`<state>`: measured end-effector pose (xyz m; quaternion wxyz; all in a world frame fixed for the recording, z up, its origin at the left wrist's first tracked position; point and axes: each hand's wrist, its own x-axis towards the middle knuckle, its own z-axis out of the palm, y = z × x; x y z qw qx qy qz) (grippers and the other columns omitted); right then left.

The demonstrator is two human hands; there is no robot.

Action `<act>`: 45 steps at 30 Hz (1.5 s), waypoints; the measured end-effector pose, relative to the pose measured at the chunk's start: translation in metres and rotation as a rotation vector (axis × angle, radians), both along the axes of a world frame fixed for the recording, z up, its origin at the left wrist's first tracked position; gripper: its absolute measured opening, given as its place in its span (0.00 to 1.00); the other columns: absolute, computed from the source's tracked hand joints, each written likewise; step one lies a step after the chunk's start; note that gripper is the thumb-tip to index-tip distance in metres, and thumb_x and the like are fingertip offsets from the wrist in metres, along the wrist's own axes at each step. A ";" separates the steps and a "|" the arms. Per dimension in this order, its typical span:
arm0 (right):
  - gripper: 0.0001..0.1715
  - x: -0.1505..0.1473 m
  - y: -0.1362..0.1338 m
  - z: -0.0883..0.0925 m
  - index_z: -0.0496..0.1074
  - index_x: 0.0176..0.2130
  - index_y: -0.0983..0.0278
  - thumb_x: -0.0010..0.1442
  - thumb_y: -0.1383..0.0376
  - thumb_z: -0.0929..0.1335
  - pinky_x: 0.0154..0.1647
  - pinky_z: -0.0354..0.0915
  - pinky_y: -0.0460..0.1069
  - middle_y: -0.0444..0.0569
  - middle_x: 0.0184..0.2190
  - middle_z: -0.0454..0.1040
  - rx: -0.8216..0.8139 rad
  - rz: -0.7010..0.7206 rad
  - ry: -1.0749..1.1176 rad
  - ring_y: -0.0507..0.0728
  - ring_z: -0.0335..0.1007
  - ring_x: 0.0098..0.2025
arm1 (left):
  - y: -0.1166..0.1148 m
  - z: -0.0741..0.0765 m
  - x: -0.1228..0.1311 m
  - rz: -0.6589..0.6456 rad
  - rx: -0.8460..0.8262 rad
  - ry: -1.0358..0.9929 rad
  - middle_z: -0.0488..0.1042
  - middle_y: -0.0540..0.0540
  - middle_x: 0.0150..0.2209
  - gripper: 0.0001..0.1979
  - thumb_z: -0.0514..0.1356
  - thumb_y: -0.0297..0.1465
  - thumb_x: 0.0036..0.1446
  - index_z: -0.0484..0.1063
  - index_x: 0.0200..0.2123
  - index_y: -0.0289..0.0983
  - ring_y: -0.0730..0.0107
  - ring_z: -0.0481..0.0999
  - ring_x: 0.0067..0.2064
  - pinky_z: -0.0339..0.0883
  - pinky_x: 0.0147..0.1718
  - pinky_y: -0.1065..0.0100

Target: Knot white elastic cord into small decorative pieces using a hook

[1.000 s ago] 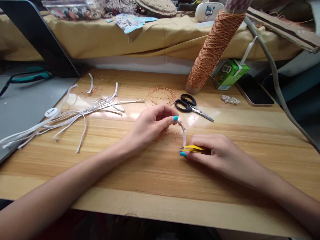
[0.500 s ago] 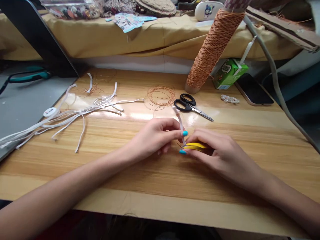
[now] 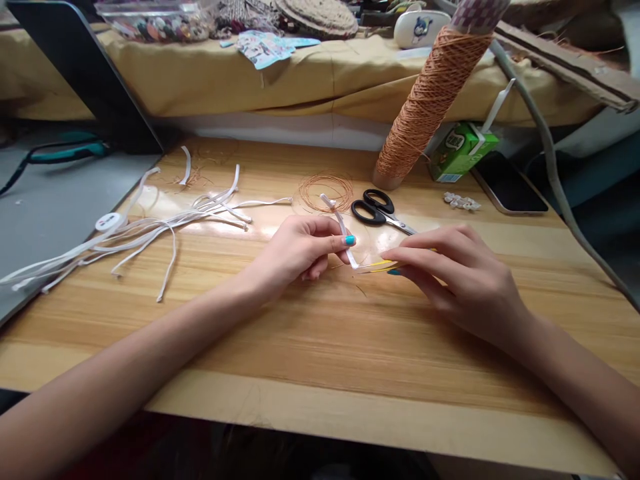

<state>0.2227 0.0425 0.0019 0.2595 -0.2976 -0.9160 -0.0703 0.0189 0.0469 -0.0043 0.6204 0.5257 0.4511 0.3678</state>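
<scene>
My left hand (image 3: 317,247) pinches a short white cord (image 3: 341,220) between thumb and fingers, above the wooden table. Its upper end sticks up towards a coil of thin orange thread (image 3: 325,192); the lower end points down to the right. In my right hand (image 3: 453,270) is a slim yellow tool that looks like thread snips (image 3: 383,266), mostly hidden by the fingers. The tips of the snips are at the cord's lower end; I cannot tell whether they touch it. Black-handled scissors (image 3: 377,207) lie just beyond my right hand.
Several white cords (image 3: 165,227) spread across the table's left side, with a white round tag (image 3: 109,222). At the back stand a spool of orange thread (image 3: 425,107) and a green drink carton (image 3: 463,153). A phone (image 3: 509,183) and small clear pieces (image 3: 461,201) lie to the right.
My left hand has moved slightly up with the cord. My right hand has drawn a little to the right and up with the snips, away from the left fingers.
</scene>
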 end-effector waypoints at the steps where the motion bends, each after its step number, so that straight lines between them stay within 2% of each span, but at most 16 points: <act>1: 0.09 0.000 0.000 0.000 0.68 0.38 0.59 0.57 0.70 0.63 0.35 0.61 0.50 0.47 0.32 0.73 0.012 0.000 0.001 0.53 0.69 0.34 | 0.001 0.000 -0.001 -0.013 -0.003 -0.001 0.70 0.49 0.23 0.05 0.58 0.29 0.50 0.68 0.26 0.32 0.87 0.55 0.13 0.46 0.09 0.79; 5: 0.10 0.002 0.001 -0.001 0.68 0.38 0.60 0.55 0.71 0.65 0.35 0.61 0.50 0.48 0.32 0.74 0.043 0.021 0.005 0.53 0.69 0.34 | 0.002 -0.001 -0.002 -0.056 -0.022 0.001 0.71 0.50 0.23 0.06 0.58 0.29 0.50 0.69 0.24 0.32 0.87 0.56 0.14 0.46 0.10 0.79; 12: 0.09 0.002 0.000 -0.001 0.69 0.37 0.58 0.56 0.71 0.65 0.35 0.61 0.49 0.46 0.31 0.75 -0.006 0.035 0.024 0.52 0.69 0.32 | 0.002 0.001 -0.002 -0.091 -0.049 0.031 0.71 0.51 0.23 0.04 0.58 0.27 0.49 0.69 0.24 0.33 0.87 0.57 0.13 0.47 0.10 0.78; 17: 0.09 0.000 -0.001 0.000 0.70 0.35 0.62 0.55 0.74 0.65 0.33 0.62 0.48 0.48 0.31 0.75 0.000 0.088 0.035 0.51 0.69 0.32 | 0.001 0.006 0.000 -0.111 -0.045 0.057 0.70 0.51 0.22 0.05 0.57 0.26 0.49 0.68 0.23 0.32 0.87 0.56 0.14 0.47 0.11 0.79; 22: 0.08 -0.001 -0.001 -0.002 0.70 0.33 0.65 0.55 0.74 0.64 0.29 0.61 0.47 0.48 0.26 0.73 0.064 0.086 0.056 0.51 0.65 0.28 | -0.001 0.007 0.002 -0.177 -0.051 0.049 0.68 0.53 0.21 0.02 0.57 0.27 0.49 0.66 0.27 0.33 0.83 0.62 0.19 0.56 0.16 0.80; 25: 0.08 -0.001 0.000 -0.005 0.71 0.32 0.67 0.56 0.74 0.63 0.27 0.61 0.47 0.49 0.25 0.72 0.062 0.061 0.029 0.51 0.62 0.26 | -0.002 0.006 0.004 -0.140 -0.013 0.018 0.67 0.52 0.23 0.02 0.57 0.25 0.49 0.66 0.27 0.31 0.81 0.66 0.24 0.62 0.22 0.78; 29: 0.10 0.001 0.000 -0.008 0.72 0.31 0.68 0.57 0.73 0.61 0.26 0.61 0.47 0.51 0.26 0.71 -0.014 0.022 -0.024 0.53 0.63 0.26 | -0.003 0.003 0.007 -0.073 0.049 0.004 0.67 0.51 0.25 0.02 0.57 0.23 0.48 0.66 0.25 0.30 0.81 0.67 0.25 0.64 0.26 0.76; 34: 0.11 0.001 -0.003 -0.008 0.72 0.33 0.69 0.57 0.71 0.61 0.24 0.60 0.46 0.50 0.26 0.70 -0.197 -0.016 -0.067 0.52 0.64 0.25 | -0.003 0.000 0.007 -0.095 0.120 0.061 0.68 0.51 0.25 0.03 0.56 0.22 0.48 0.66 0.24 0.30 0.81 0.66 0.25 0.63 0.27 0.76; 42: 0.13 -0.003 -0.010 -0.006 0.72 0.36 0.67 0.59 0.67 0.59 0.22 0.58 0.45 0.48 0.27 0.69 -0.205 -0.117 -0.175 0.51 0.64 0.25 | -0.002 -0.001 0.005 -0.130 0.123 0.110 0.68 0.50 0.28 0.04 0.54 0.22 0.51 0.66 0.26 0.30 0.81 0.67 0.26 0.64 0.28 0.75; 45: 0.14 -0.004 -0.011 -0.004 0.71 0.37 0.66 0.60 0.66 0.58 0.24 0.59 0.45 0.48 0.28 0.69 -0.282 -0.130 -0.182 0.51 0.64 0.25 | 0.000 -0.002 0.002 -0.195 0.157 0.154 0.67 0.51 0.26 0.03 0.54 0.24 0.51 0.67 0.29 0.30 0.80 0.66 0.26 0.62 0.28 0.75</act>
